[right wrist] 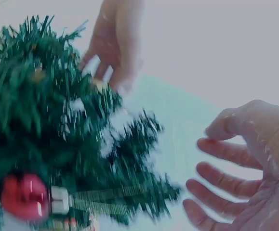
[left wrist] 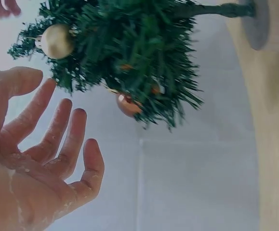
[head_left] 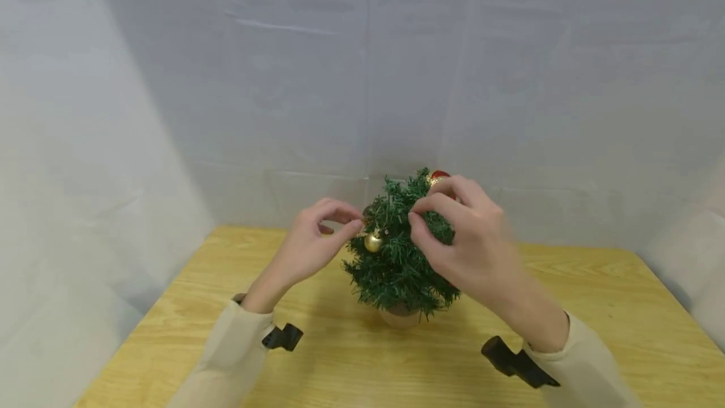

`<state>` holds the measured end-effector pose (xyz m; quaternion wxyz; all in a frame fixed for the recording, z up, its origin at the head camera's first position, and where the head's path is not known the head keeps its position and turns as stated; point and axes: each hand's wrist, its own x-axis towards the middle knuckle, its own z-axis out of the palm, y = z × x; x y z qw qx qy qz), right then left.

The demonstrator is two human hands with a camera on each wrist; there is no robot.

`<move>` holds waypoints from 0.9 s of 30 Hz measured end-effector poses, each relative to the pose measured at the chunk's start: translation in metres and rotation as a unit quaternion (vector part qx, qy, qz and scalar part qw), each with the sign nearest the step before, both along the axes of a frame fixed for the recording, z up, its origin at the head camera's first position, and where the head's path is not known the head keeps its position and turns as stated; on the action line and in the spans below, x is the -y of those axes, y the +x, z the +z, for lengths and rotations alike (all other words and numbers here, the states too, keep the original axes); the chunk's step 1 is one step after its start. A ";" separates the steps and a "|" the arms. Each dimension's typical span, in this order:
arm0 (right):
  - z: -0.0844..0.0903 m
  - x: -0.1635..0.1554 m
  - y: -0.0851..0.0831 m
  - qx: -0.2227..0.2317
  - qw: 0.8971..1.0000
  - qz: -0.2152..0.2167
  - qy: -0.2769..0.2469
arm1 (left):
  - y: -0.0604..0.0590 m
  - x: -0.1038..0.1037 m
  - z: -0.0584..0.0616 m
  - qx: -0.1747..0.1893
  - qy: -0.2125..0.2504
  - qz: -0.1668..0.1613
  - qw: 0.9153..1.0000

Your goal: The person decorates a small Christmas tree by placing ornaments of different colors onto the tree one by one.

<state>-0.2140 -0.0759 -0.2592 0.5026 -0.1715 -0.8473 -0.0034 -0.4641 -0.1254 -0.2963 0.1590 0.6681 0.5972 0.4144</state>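
A small artificial Christmas tree (head_left: pixel 399 263) stands in a round base (head_left: pixel 399 316) on the table. My left hand (head_left: pixel 317 241) is at its left side, fingertips close to a shiny gold bauble (head_left: pixel 373 242). In the left wrist view that hand's thumb and fingers are apart and loosely bent, beside the gold bauble (left wrist: pixel 57 41). On the right, my right hand (head_left: pixel 472 244) is raised in front of the upper branches. Its thumb and index fingertips come near each other with nothing visible between them; the other fingers are relaxed in the right wrist view.
A copper bauble (left wrist: pixel 128 104) hangs among the branches. Also on the tree is a red bauble (right wrist: pixel 24 196) with a pale cap. A red and gold ornament (head_left: pixel 438 177) shows near the top. The wooden table (head_left: pixel 351 376) meets a pale cloth backdrop (head_left: pixel 283 99).
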 end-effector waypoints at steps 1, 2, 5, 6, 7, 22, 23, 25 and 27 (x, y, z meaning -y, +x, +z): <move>0.000 -0.001 0.004 -0.019 1.000 0.007 0.009 | -0.002 0.002 -0.002 -0.002 -0.003 0.002 1.000; 0.000 -0.003 0.009 -0.035 0.999 0.012 0.017 | -0.003 0.003 -0.004 -0.004 -0.006 0.004 1.000; -0.002 -0.009 0.025 -0.063 0.997 0.018 0.034 | -0.009 0.009 -0.013 -0.009 -0.018 0.008 1.000; -0.003 -0.012 0.031 -0.067 0.997 0.014 0.035 | -0.011 0.010 -0.015 -0.011 -0.022 0.010 1.000; -0.004 -0.015 0.037 -0.068 0.997 0.012 0.034 | -0.013 0.011 -0.018 -0.012 -0.024 0.011 1.000; -0.073 -0.078 0.099 0.023 1.000 -0.009 0.009 | -0.025 0.006 -0.044 -0.020 -0.024 0.017 0.999; -0.080 -0.083 0.101 0.033 0.999 -0.009 0.006 | -0.026 0.005 -0.046 -0.023 -0.023 0.016 0.999; -0.094 -0.093 0.104 0.052 0.999 -0.010 -0.002 | -0.027 0.003 -0.048 -0.026 -0.021 0.015 0.999; -0.106 -0.102 0.108 0.077 0.997 -0.013 -0.018 | -0.028 0.001 -0.050 -0.027 -0.019 0.016 0.999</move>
